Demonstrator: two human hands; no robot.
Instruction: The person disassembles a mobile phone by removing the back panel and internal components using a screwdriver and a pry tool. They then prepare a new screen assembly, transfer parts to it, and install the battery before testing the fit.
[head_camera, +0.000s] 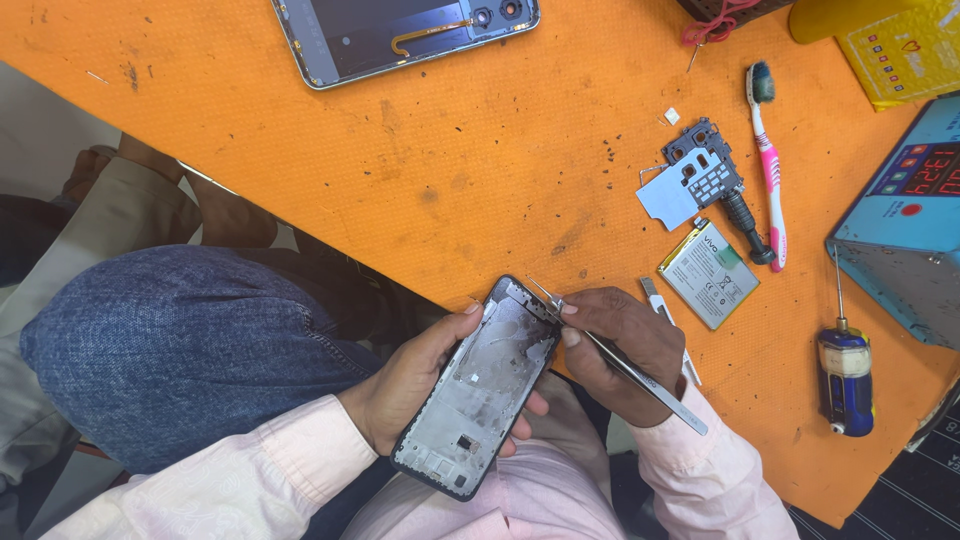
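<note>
My left hand (405, 385) cradles an opened phone frame (480, 385), its bare grey inside facing up, at the near edge of the orange mat (450, 150). My right hand (620, 350) grips metal tweezers (625, 370), whose tips touch the frame's top right corner. Both sleeves are pale pink.
On the mat lie a phone back panel (400, 30) at the top, a small metal shield and circuit board (695, 180), a flat battery (708, 273), a pink toothbrush (768, 160), a blue screwdriver (845, 375) and a blue box with a red display (905, 220). A yellow box (900, 45) sits top right.
</note>
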